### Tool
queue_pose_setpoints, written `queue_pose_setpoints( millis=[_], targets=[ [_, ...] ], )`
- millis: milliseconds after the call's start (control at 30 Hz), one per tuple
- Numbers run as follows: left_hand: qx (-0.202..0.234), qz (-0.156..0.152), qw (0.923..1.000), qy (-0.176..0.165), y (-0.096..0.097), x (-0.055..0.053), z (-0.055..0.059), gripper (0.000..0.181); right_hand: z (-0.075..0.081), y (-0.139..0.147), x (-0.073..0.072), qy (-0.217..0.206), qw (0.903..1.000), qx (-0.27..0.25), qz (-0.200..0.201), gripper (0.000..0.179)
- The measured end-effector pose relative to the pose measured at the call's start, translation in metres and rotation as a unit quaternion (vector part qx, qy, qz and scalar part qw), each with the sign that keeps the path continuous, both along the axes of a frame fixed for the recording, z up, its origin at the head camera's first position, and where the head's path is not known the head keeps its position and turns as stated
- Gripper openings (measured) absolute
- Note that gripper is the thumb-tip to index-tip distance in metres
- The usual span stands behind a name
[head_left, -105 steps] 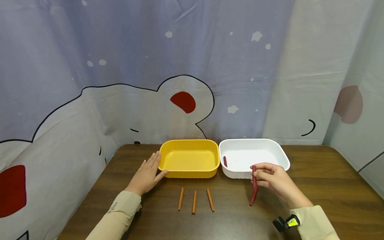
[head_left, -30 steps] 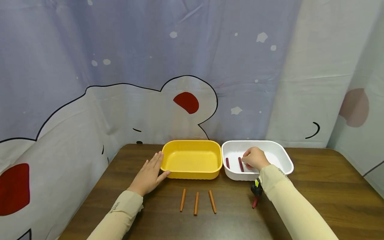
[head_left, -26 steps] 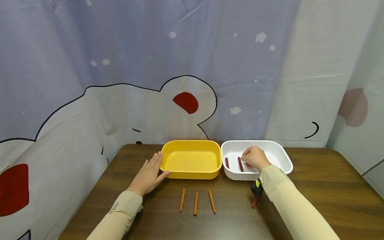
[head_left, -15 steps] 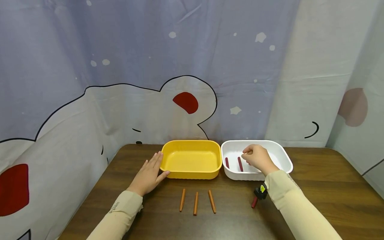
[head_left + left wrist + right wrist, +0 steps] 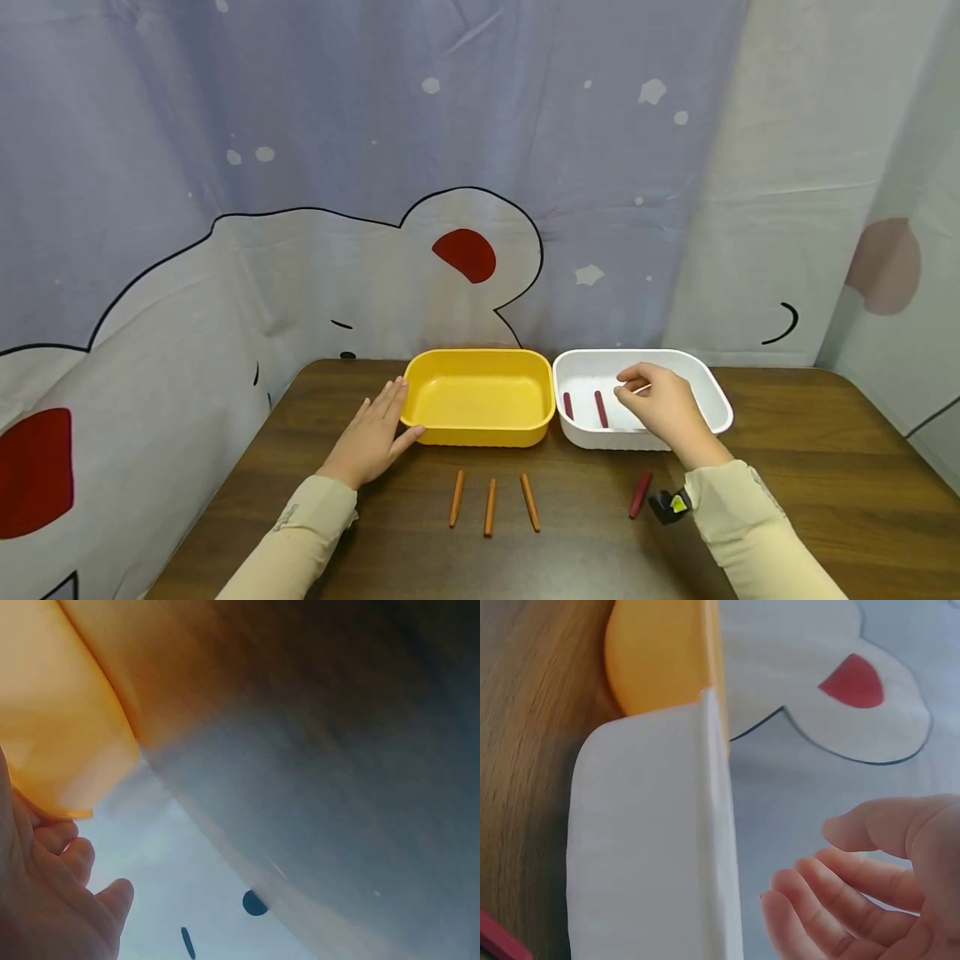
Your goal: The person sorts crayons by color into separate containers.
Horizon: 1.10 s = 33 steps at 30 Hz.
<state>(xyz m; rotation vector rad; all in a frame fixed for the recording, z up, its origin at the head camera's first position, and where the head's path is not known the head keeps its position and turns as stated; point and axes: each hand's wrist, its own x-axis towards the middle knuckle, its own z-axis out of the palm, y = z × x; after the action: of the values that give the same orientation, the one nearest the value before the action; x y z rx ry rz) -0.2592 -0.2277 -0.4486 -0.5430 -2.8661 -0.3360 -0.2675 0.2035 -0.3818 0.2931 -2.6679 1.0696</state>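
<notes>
My left hand rests with straight fingers against the left side of a yellow plastic bin; in the left wrist view its fingertips meet the yellow rim. My right hand hovers over the right part of a white plastic bin, thumb and fingers apart and nothing between them. In the white bin lie two slim dark red sticks, a short-looking one at the left and another beside it. A third dark red stick lies on the table, left of the device on my right wrist.
Three orange-brown sticks lie in a row before the yellow bin: left, middle and right. Both bins stand side by side on a dark wooden table. A printed curtain hangs right behind them.
My right hand brought a dark red stick from near the table into the white bin and let it go. It has since drawn back slightly rightward. My left hand has stayed put.
</notes>
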Motion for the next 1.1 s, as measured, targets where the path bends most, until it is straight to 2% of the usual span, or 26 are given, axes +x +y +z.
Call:
queue_pose_setpoints(
  millis=[333,600,900,1100],
  targets=[
    [-0.003,0.001,1.0000,0.000,0.000,0.000,0.000,0.083,0.001,0.001,0.030,0.023,0.9993,-0.028,0.004,0.016],
    [-0.004,0.003,1.0000,-0.002,0.001,0.000,0.000,0.082,-0.011,0.008,0.050,0.004,0.9997,-0.024,0.008,0.013],
    [0.000,0.004,1.0000,-0.002,0.000,0.001,0.001,0.083,-0.029,0.016,0.059,-0.036,0.9989,-0.028,0.011,0.010],
    [-0.002,0.002,1.0000,-0.003,0.000,0.000,0.000,0.083,-0.037,0.022,0.059,-0.060,0.9982,0.003,-0.001,0.011]
  ],
)
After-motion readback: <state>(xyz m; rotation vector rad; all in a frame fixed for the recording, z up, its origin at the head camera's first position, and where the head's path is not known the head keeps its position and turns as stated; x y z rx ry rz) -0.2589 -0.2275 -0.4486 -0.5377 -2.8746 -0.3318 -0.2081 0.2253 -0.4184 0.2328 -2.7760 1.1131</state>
